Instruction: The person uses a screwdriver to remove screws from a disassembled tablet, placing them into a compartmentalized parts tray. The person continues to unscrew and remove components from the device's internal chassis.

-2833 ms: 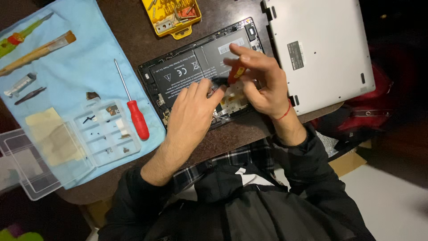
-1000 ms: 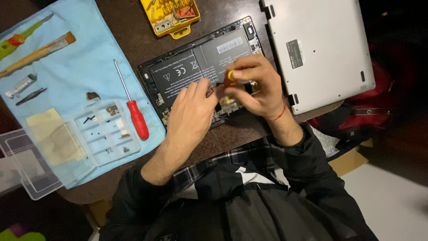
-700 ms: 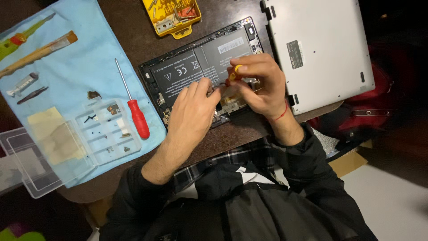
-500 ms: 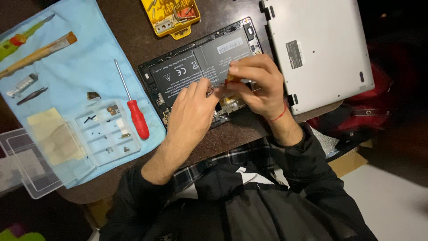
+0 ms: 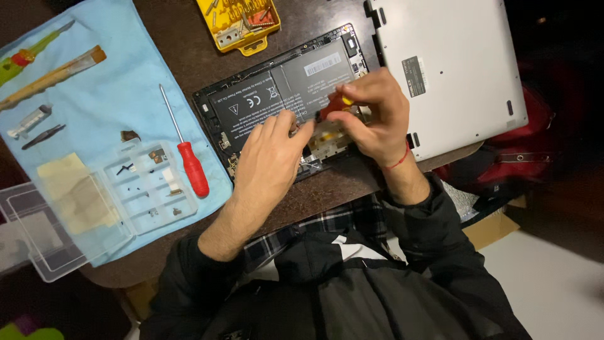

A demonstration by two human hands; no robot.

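An opened laptop base (image 5: 277, 94) with a flat black battery lies on the dark round table. My right hand (image 5: 371, 116) grips a small red-and-yellow screwdriver (image 5: 336, 104), its tip down on the laptop's near edge. My left hand (image 5: 270, 164) rests flat on the laptop beside it, fingertips pressing near the circuit board. The spot under the fingers is hidden.
The silver bottom cover (image 5: 453, 63) lies to the right. A red-handled screwdriver (image 5: 189, 160), clear parts box (image 5: 126, 189) with small screws, brush (image 5: 53, 75) and tweezers (image 5: 41, 135) lie on a blue cloth (image 5: 107, 107). A yellow bit case (image 5: 242, 22) sits at the far edge.
My right hand has shifted slightly over the same spot, turning the small screwdriver. My left hand has stayed in place.
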